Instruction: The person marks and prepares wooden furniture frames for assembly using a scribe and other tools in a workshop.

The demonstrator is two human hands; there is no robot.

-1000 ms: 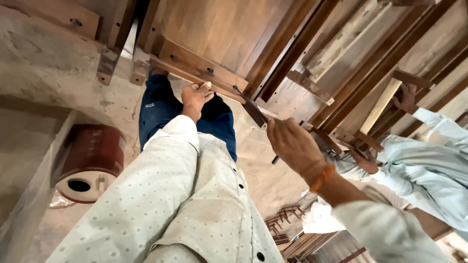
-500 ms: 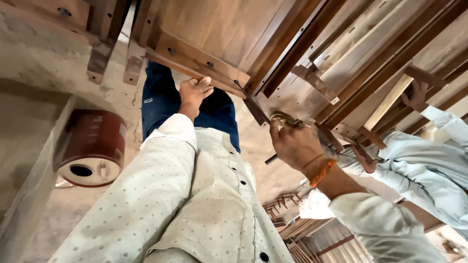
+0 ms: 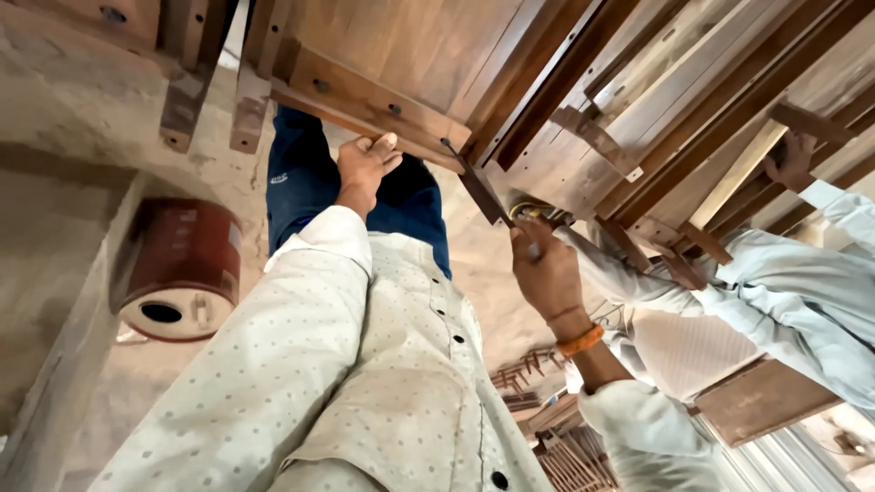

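Note:
A brown wooden furniture frame point(image 3: 383, 105) with rails and slats fills the upper part of the view. My left hand point(image 3: 363, 164) rests on the edge of its nearest rail, fingers curled over the wood. My right hand point(image 3: 545, 271), with an orange band on the wrist, is closed and pressed up against a dark wooden bracket point(image 3: 481, 193) at a corner of the frame. Its fingers pinch a thin tool that is mostly hidden, next to a small yellowish ring point(image 3: 533, 211). My pale dotted shirt and blue trousers point(image 3: 301, 182) fill the middle.
A dark red drum point(image 3: 178, 269) with a white end lies on the concrete floor at the left. Another person in a light blue shirt point(image 3: 802, 292) stands at the right, one hand point(image 3: 791, 159) on a slat. A wooden board point(image 3: 761, 399) and stacked wood pieces point(image 3: 547, 428) lie lower right.
My right hand has moved from open space up to the frame's corner bracket. My left hand has stayed on the rail. The view has shifted slightly.

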